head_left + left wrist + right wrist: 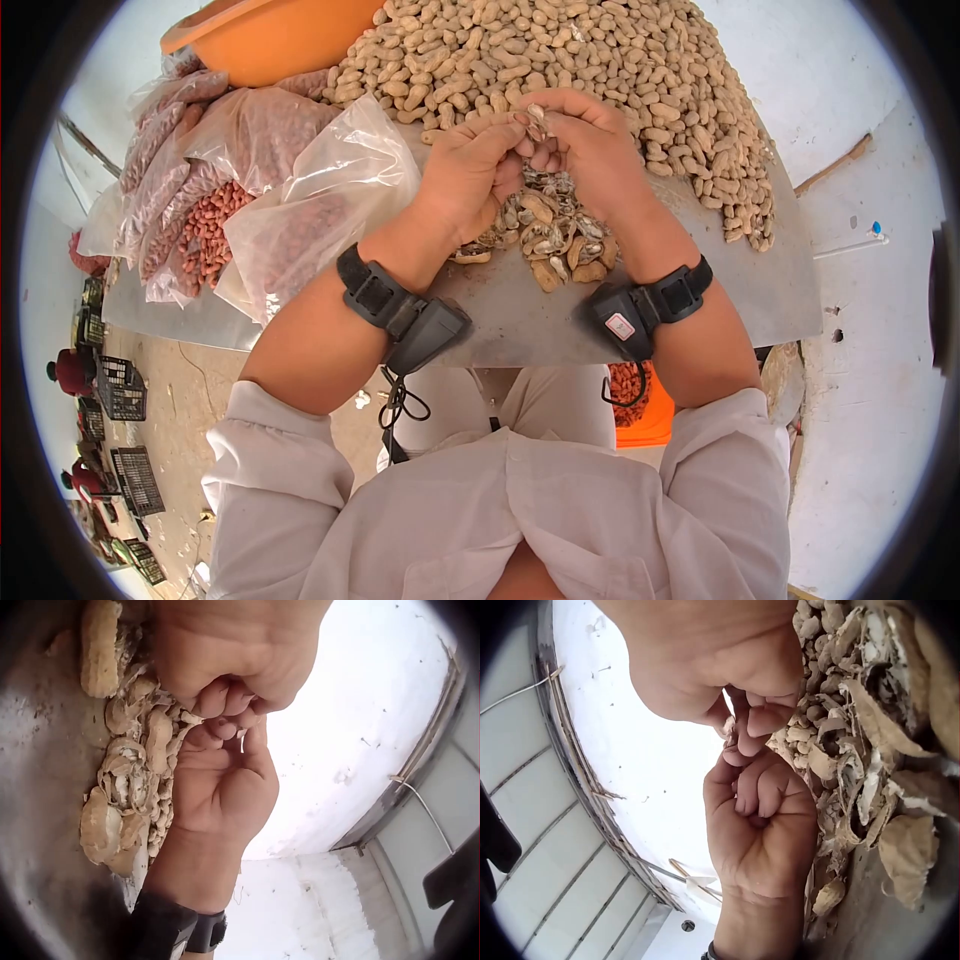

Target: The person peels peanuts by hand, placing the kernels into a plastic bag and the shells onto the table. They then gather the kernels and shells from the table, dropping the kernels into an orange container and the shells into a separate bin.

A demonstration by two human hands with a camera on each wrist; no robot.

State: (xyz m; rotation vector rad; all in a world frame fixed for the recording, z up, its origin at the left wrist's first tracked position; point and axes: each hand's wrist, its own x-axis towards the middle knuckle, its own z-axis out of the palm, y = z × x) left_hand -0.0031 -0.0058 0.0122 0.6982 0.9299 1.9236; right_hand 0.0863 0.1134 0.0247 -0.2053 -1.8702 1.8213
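Both hands meet over the grey table [510,325], fingertips together at a peanut [537,122] in its shell. My right hand [597,150] pinches the peanut between thumb and forefinger. From the other side, my left hand [468,172] pinches at it too, its remaining fingers curled in toward the palm. A bit of the peanut [730,726] shows between the fingertips in the right wrist view; the rest is covered by fingers. Beneath the hands lies a heap of broken peanut shells [560,240]. Beyond it rises a big pile of unshelled peanuts [590,60].
Clear plastic bags [255,130] stand at the left, with red peanut kernels [212,235] in them. An orange basin [270,42] is behind these. Below the table edge sits an orange container [655,415] of kernels. Black crates [122,388] stand on the floor at left.
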